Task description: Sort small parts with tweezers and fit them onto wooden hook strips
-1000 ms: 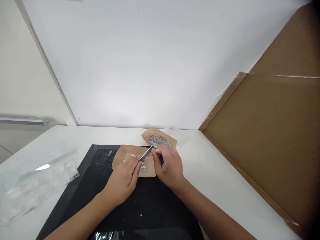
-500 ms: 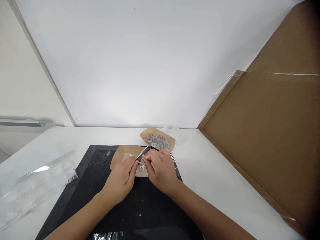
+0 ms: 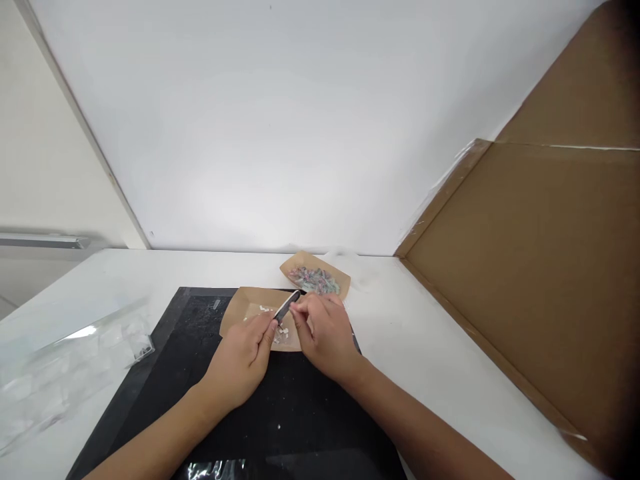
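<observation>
My left hand (image 3: 247,350) is closed, its thumb and fingers gripping the lower end of a slim dark bar with a pale edge (image 3: 287,307). The bar slants up and to the right over a brown paper tray (image 3: 234,315). Small white bits (image 3: 284,333) lie in that tray. Just right of the bar, my right hand (image 3: 327,337) has thumb and forefinger pinched together. Whatever is between those fingertips is too small to make out.
Behind my right hand a second paper tray (image 3: 344,283) holds a pile of small grey-green and pinkish pieces (image 3: 315,280). A black mat (image 3: 310,413) lies under my arms. Clear plastic packaging (image 3: 75,373) is at left; brown cardboard (image 3: 540,267) stands at right.
My right fingertips have shifted slightly to the right, off the dark bar. My left hand keeps its hold on the bar in nearly the same place.
</observation>
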Motion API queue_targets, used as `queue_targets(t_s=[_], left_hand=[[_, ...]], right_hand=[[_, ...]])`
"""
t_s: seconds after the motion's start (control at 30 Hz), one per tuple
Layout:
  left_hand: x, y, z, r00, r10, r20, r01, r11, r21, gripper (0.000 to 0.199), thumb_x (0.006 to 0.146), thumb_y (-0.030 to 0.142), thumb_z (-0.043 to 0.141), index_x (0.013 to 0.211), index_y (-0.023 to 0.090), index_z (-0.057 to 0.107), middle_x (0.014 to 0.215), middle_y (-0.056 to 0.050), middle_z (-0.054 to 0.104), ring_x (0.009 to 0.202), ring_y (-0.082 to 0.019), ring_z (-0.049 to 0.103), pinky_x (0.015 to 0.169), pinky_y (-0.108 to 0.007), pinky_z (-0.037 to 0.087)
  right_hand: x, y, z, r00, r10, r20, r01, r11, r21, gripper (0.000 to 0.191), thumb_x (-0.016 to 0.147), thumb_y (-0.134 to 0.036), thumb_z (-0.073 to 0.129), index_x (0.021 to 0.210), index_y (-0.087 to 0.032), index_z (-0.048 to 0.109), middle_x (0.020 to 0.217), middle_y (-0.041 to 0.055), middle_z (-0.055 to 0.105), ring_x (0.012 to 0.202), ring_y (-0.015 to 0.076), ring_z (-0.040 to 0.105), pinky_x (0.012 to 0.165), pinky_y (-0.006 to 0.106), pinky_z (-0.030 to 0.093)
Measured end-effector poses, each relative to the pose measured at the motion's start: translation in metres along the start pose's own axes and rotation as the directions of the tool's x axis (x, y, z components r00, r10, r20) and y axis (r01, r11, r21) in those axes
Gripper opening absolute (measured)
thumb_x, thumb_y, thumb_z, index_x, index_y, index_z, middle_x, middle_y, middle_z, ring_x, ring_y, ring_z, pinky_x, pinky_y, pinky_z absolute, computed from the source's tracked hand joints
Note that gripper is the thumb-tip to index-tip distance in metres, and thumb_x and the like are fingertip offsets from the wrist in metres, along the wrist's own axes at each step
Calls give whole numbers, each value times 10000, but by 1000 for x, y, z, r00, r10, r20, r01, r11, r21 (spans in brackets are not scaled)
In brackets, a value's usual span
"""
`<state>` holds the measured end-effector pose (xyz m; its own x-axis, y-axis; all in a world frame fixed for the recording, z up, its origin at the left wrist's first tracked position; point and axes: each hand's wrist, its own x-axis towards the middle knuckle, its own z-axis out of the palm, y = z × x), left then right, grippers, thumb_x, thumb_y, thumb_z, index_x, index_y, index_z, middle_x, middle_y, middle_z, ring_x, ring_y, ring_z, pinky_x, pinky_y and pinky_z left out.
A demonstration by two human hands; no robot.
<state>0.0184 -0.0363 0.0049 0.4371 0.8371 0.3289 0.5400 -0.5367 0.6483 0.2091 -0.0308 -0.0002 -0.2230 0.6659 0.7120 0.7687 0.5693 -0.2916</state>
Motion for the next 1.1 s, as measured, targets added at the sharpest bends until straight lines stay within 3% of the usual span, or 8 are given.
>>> queue_targets(t_s=[0.1, 0.27, 0.4, 0.53, 0.67, 1.1], left_hand=[[1, 0, 0, 1000, 18, -16, -18, 999, -27, 307, 1077, 330, 350, 907, 213, 576, 843, -28, 653, 787, -204, 604, 713, -310, 415], [2, 2, -1, 999, 25, -33, -27, 998, -48, 309, 1079, 327, 364, 893, 207, 580, 822, -20, 641, 773, -192, 595, 711, -303, 401], [2, 1, -1, 999, 23, -30, -25, 997, -71, 297, 1078, 321, 373, 918, 203, 593, 851, -19, 650, 785, -185, 597, 721, -297, 404], [2, 2, -1, 999, 9, -38, -12, 998, -68, 323, 1078, 333, 374, 857, 198, 568, 796, -11, 622, 745, -180, 576, 700, -299, 390], [1, 2, -1, 1000, 10, -16, -12, 993, -114, 311, 1081, 327, 366, 900, 204, 587, 845, -13, 645, 792, -181, 593, 736, -293, 405], [2, 2, 0, 999, 19, -32, -21, 996, -82, 329, 1081, 348, 362, 853, 207, 553, 782, -9, 618, 728, -176, 569, 695, -301, 386]], right_hand=[[0, -1, 0, 999, -32, 26, 32, 999, -18, 213, 1036, -231, 484, 824, -208, 486, 740, -8, 624, 674, 147, 566, 737, 337, 326], [0, 2, -1, 999, 37, -4, -37, 999, -40, 204, 1031, -239, 492, 830, -207, 492, 756, -3, 639, 676, 150, 577, 749, 338, 329], [-1, 1, 1, 999, -20, 37, 20, 1000, 0, 203, 1036, -231, 481, 835, -209, 492, 760, -5, 643, 699, 154, 590, 759, 341, 328], [-1, 2, 2, 999, 43, -7, -43, 998, -36, 177, 1031, -238, 496, 856, -210, 507, 779, 3, 657, 710, 162, 598, 768, 348, 335], [-1, 1, 3, 1000, 5, 19, -4, 1000, -9, 182, 1027, -226, 494, 845, -212, 490, 772, -3, 653, 707, 159, 598, 758, 349, 333], [1, 1, 1, 999, 49, -2, -49, 999, -11, 161, 1026, -236, 498, 868, -211, 511, 791, 4, 654, 729, 166, 614, 779, 352, 334]])
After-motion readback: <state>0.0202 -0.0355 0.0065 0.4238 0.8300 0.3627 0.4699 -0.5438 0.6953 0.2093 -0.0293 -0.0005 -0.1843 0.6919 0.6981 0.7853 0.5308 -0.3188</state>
